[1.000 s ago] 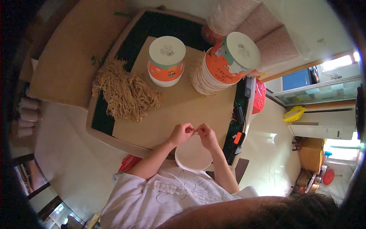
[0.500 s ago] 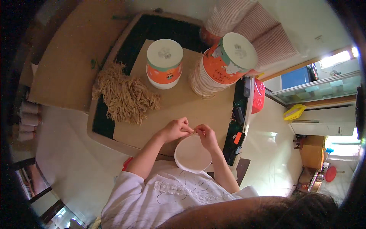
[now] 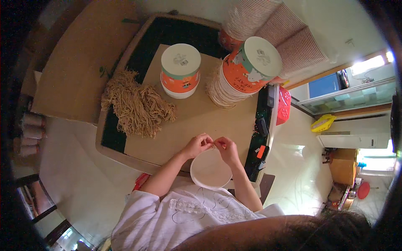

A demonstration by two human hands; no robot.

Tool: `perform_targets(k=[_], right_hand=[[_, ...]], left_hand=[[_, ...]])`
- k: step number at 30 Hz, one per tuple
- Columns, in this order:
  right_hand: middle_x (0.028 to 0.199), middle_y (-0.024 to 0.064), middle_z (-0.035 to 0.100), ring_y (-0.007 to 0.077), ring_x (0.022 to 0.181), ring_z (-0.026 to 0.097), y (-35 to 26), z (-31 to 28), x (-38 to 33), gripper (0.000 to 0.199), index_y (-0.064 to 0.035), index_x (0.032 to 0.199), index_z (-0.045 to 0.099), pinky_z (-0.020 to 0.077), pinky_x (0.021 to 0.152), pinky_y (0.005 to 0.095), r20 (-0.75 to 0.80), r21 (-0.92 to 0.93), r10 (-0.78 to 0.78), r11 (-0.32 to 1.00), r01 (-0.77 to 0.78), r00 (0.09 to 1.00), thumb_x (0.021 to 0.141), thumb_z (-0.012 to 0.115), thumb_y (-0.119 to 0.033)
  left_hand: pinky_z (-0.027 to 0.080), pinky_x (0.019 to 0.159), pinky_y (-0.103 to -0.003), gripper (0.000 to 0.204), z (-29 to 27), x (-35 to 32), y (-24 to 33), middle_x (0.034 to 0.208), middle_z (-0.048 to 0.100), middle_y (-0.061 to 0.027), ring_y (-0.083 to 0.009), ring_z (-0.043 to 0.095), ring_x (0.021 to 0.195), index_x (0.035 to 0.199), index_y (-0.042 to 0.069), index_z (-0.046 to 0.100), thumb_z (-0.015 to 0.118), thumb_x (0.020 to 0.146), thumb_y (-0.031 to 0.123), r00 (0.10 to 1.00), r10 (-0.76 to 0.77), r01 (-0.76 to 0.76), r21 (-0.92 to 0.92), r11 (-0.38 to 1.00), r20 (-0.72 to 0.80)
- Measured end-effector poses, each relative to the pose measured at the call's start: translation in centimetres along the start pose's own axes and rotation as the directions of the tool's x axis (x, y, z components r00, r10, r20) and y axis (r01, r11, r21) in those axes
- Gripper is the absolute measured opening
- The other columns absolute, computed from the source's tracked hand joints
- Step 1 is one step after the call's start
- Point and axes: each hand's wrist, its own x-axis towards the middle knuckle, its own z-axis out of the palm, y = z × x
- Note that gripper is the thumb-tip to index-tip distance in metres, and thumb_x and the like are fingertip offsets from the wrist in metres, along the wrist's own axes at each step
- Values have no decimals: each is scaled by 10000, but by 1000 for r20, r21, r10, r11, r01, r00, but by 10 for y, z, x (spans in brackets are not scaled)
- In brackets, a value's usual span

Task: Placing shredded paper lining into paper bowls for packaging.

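Observation:
A white round paper bucket [image 3: 211, 170] rests against my shirt at the table's near edge, its open mouth facing up. My left hand [image 3: 198, 145] is closed in a pinch at its far rim. Fingertip to fingertip with it, my right hand [image 3: 227, 150] pinches at the same rim, its palm along the bucket's right side. What sits between the fingertips is too small to make out. Beyond my left forearm lies a heap of tan twisted cords [image 3: 136, 104].
A short stack of orange-and-white buckets [image 3: 181, 79] stands upside down on the cardboard sheet [image 3: 188, 119]. Right of it rises a taller bucket stack [image 3: 243, 79]. Nested buckets in plastic [image 3: 289, 37] lean at the back. Small dark tools [image 3: 262, 125] line the right edge, near a red basket [image 3: 283, 104].
My left hand has shifted slightly down and its fingers have curled a little. The bucket has tipped a touch to the left. My right hand has barely moved.

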Motion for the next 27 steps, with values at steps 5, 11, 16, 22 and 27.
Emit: perform_targets(k=[5,11,16,22,27], right_hand=[[738,98,593,176,682,573,-11,2,-9,86,-3,816,606,457,636,271,-44,-36,-61,998,59,997,748,588,-53],[726,107,564,229,667,555,-11,8,-19,72,-19,779,593,448,614,307,-128,-114,-137,986,122,982,725,607,-66],[748,92,558,253,723,540,-15,10,-27,59,-55,745,580,420,688,345,-208,-205,-217,963,174,954,706,617,-80],[798,54,555,237,818,512,-15,19,-34,87,-89,750,582,356,799,383,-316,-395,-377,886,241,871,688,642,-100],[805,48,557,240,808,509,-9,20,-33,92,-96,765,591,359,806,384,-310,-461,-451,841,283,837,689,641,-90]], left_hand=[[384,554,-193,84,7,-6,0,664,503,41,-46,457,611,790,61,558,557,787,145,960,-274,277,-360,891,60],[377,523,-198,140,2,-5,7,662,529,29,-48,477,593,766,72,583,556,793,206,871,-473,472,-494,730,132],[385,519,-201,145,-1,-7,25,663,554,20,-58,494,577,765,80,606,567,791,217,832,-530,524,-541,658,162],[389,525,-195,144,7,-11,12,690,573,23,-55,505,582,812,70,623,565,797,200,832,-530,513,-593,620,167],[391,531,-193,137,3,-11,20,701,580,23,-53,508,592,831,66,626,557,802,180,842,-515,501,-587,635,161]])
